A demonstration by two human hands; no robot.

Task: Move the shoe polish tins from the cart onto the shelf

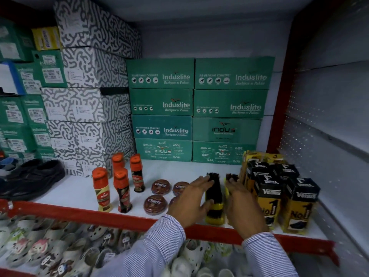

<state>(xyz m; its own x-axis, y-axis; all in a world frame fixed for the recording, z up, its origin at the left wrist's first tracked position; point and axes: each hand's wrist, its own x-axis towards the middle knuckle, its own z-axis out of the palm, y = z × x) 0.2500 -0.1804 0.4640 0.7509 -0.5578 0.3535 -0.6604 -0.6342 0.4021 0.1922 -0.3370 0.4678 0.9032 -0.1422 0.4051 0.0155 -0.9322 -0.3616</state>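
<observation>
Several round brown Cherry shoe polish tins lie flat on the white shelf (75, 188): one at the front (155, 204), one behind it (161, 186), a third (180, 187) partly behind my left hand, and another mostly hidden under that hand. My left hand (190, 198) rests on the left side of a black-and-yellow shoe brush (214, 198) standing on edge. My right hand (240, 204) lies over a second brush (231, 177) to its right. Both hands have fingers spread against the brushes. No cart is in view.
Orange-capped liquid polish bottles (101, 189) stand left of the tins. Yellow-black Venus boxes (268, 196) crowd the right end. Green Induslite boxes (197, 108) line the back wall, patterned boxes (89, 100) and a black shoe (32, 178) sit left. Sandals (50, 246) lie below the red shelf edge (119, 215).
</observation>
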